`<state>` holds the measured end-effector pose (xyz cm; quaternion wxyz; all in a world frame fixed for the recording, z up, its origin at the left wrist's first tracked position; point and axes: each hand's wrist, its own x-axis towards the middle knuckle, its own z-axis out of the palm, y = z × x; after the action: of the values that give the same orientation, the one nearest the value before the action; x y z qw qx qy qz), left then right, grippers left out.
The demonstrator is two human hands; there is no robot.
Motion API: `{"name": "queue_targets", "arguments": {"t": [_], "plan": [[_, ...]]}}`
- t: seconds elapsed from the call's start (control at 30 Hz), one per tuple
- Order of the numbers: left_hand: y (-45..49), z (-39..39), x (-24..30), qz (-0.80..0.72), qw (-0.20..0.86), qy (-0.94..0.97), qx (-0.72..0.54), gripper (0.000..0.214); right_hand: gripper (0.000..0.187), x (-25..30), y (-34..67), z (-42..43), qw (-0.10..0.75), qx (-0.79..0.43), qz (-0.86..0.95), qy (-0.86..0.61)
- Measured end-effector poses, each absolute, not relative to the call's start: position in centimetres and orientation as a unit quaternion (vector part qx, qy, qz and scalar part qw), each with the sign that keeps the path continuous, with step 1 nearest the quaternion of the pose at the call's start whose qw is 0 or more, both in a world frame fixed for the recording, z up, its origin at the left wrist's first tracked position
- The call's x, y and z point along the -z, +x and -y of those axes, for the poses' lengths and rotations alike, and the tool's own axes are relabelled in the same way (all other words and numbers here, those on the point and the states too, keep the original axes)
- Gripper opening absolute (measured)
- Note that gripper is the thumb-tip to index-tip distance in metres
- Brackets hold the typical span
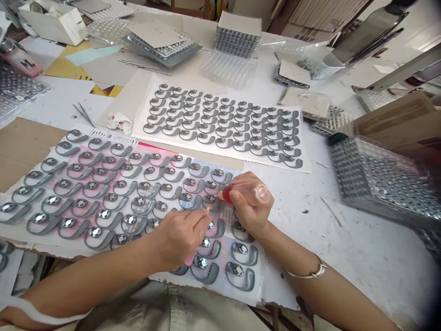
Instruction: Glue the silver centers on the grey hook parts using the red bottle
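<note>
The fingers (200, 221) of the left hand (184, 233) were pinched narrow on a slim tool (190, 258), its pink end showing below the hand and its yellowish tip pointing up at a gray curved piece (208, 199) with a round shiny part, in the right-hand half of the near sheet (246, 294). The fingers of the right hand (253, 211) were curled closely around a small squeeze bottle (253, 191), its red end turned toward the same piece from the right. The two hands were near each other but apart, with only a small gap between them at that piece. Beyond the near sheet ran a strip of brown cardboard (220, 158), then the far sheet (139, 124) with its own rows of gray pieces. On the right, a broad stretch of white table (299, 207) showed between the right wrist and a stack of clear trays (382, 184). The left hand and forearm covered parts of the lower rows, and the right hand partly hid a piece under it. The trays blurred toward the picture's right edge, and whether the tool's tip or the bottle's end touched the piece could not be told
</note>
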<state>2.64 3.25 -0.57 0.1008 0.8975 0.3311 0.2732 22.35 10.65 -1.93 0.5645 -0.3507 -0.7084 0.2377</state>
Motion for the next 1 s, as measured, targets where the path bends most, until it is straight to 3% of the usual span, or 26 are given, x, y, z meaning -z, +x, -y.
{"name": "queue_targets", "arguments": {"t": [0.7, 1.0], "plan": [[2.8, -3.2, 0.8, -0.361, 0.123, 0.885, -0.266, 0.031, 0.012, 0.9, 22.4, -10.2, 0.557, -0.167, 0.747, -0.322], [2.5, -4.0, -0.1, -0.389, 0.183, 0.869, -0.245, 0.028, 0.008, 1.0, 22.6, -10.0, 0.546, -0.167, 0.764, -0.299]]}}
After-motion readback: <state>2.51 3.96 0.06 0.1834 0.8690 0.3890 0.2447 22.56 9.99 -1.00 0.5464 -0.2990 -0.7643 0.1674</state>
